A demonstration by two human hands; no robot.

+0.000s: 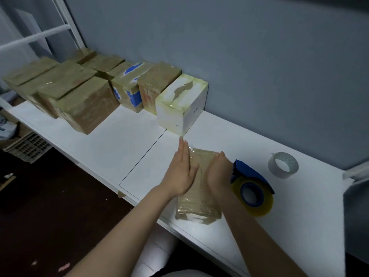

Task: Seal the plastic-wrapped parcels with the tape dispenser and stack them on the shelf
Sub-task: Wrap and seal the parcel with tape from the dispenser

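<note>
Our L hand presses flat, fingers straight, on the wrapped parcel; R hand lies against its right side, grip unclear. White box print: unreadable.

Loose roll of clear tape resting on the white worktop near the grey wall. Slotted plastic crate on the dark floor, 2 pinkish scraps nearby. White metal frame upper left.

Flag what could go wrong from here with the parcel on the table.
1. The parcel sits near the front edge of the table; pressed between the left hand and right hand, it might slide off.
2. The tape dispenser lies right beside the right forearm; a sideways move could knock it.
</note>
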